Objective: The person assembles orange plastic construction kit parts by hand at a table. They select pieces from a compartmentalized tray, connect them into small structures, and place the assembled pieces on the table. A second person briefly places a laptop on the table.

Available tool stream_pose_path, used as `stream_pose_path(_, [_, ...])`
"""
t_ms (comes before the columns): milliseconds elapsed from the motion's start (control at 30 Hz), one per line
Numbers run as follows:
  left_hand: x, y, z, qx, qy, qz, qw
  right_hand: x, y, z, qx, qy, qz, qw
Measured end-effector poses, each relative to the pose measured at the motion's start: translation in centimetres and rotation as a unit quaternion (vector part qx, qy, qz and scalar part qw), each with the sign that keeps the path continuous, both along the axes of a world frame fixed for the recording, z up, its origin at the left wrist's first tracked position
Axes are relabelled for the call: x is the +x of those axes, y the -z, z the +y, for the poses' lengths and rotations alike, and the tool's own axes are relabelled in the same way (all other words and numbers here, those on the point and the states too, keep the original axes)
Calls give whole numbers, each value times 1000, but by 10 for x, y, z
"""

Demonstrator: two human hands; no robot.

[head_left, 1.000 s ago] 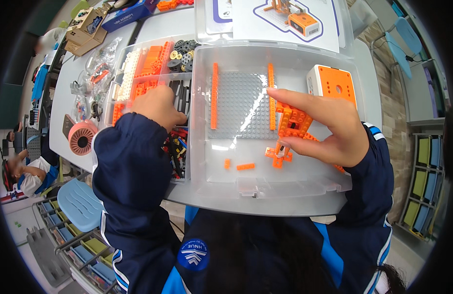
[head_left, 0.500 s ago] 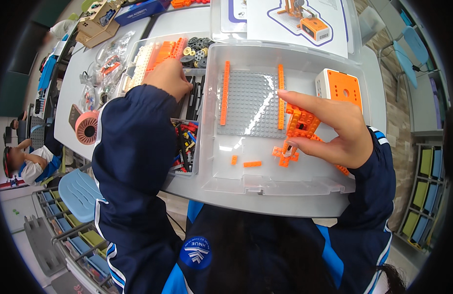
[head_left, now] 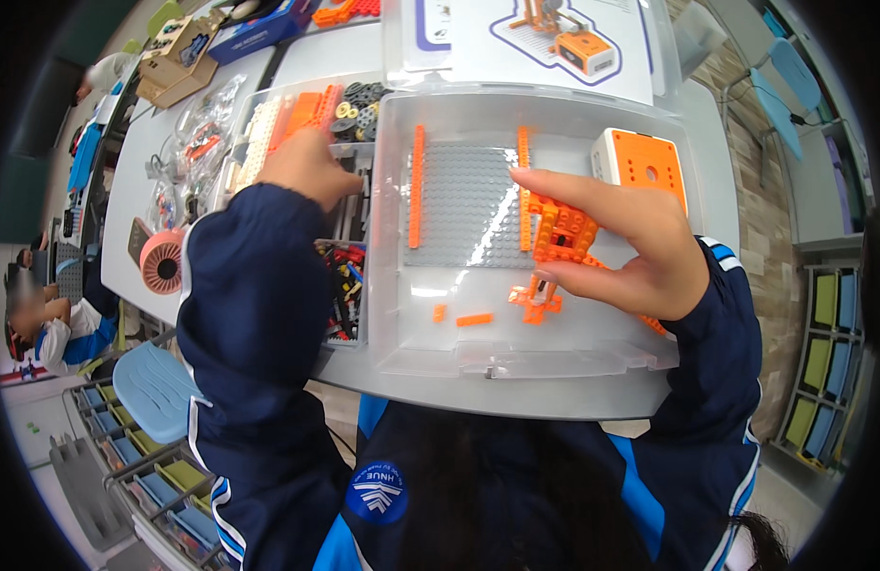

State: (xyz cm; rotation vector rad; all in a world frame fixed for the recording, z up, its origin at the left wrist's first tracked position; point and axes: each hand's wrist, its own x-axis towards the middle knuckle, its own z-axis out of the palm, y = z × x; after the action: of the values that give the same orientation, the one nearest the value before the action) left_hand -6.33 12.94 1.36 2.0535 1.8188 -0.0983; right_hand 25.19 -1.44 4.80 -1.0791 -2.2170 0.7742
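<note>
The right hand point(head_left: 630, 238) pinches an orange brick assembly point(head_left: 562, 231); the left hand point(head_left: 302, 167) digs in the parts tray point(head_left: 349, 219) beside it, grip seemingly closed but unclear.

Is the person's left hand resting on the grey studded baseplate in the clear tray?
No, the left hand reaches into the parts box beside the tray, off the baseplate.
</note>
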Motion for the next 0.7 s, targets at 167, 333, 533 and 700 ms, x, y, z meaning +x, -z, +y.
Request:
stream_pose_path(167, [-11,-45,-22,13,6,-214,977,2,-2,3,-170,29,203,964])
stream_pose_path(333, [24,-80,-69,-235,70,-505,827,6,-9,6,-269,51,315,909])
stream_pose_path(533, [74,-57,-76,-364,90,-536,757,8,-13,4,-314,38,347,883])
stream_pose_path(700, [78,-40,-70,-364,105,-586,716,10,-11,4,-312,21,322,894])
